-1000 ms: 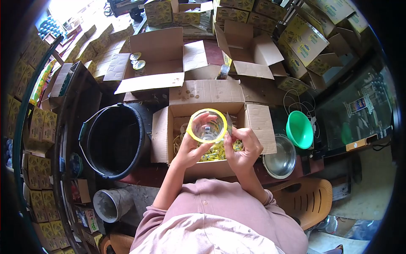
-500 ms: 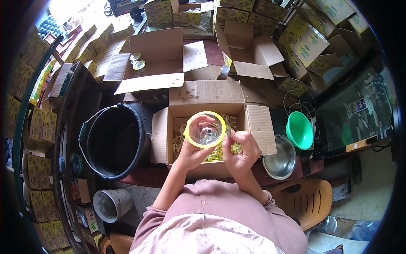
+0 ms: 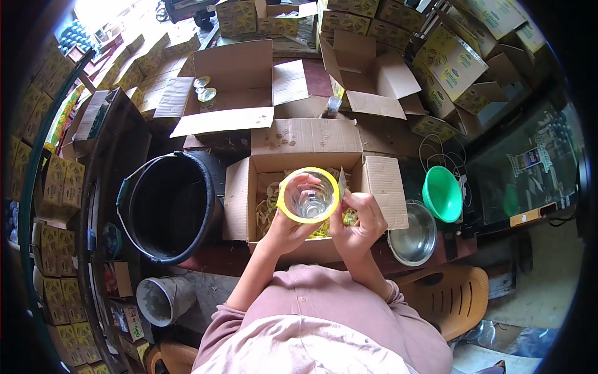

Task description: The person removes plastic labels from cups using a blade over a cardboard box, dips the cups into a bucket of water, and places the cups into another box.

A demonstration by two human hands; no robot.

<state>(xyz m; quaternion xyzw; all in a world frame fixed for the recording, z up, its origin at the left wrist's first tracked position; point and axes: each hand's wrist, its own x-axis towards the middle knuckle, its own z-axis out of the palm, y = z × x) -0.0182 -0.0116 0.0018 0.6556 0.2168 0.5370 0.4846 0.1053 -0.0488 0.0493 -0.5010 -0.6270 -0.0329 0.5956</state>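
My left hand [image 3: 288, 230] is wrapped round a clear jar [image 3: 309, 202] with a yellow rim, its mouth tilted up towards me. The fingers behind show through the clear wall. Beside the rim's right side, my right hand [image 3: 359, 222] pinches a thin, pointed grey blade [image 3: 342, 181], its tip upward; the handle is hidden in the fingers. Under both hands stands an open cardboard box [image 3: 383, 187] with yellow-green wrappers or trimmings [image 3: 268, 209] inside, too small to make out exactly.
A black bucket [image 3: 205, 187] is at the left; a green bowl [image 3: 443, 193] and a metal bowl [image 3: 412, 240] are at the right. Two more open cartons [image 3: 233, 68] [image 3: 374, 68] stand behind, one holding round yellow-rimmed items [image 3: 206, 95]. A small jar [image 3: 331, 107] lies between them.
The jar and left hand have shifted slightly right and down. More of the blade now shows beside the rim, and the right hand stays close to the jar.
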